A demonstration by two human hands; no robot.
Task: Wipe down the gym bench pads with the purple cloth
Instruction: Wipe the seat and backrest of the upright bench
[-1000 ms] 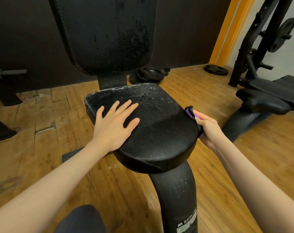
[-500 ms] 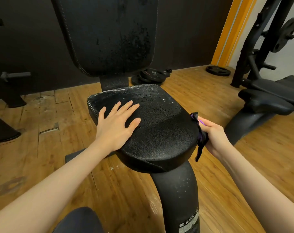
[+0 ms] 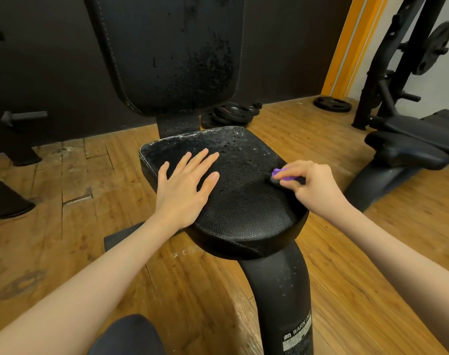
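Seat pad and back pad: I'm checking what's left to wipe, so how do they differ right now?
The seat pad lies roughly flat; the back pad stands upright behind it. The left hand rests flat on the seat pad and the right hand presses the cloth there; nothing touches the back pad. Both are black and speckled with droplets.

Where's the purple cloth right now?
Head view: the purple cloth is bunched in the right hand, on the seat pad's right edge.
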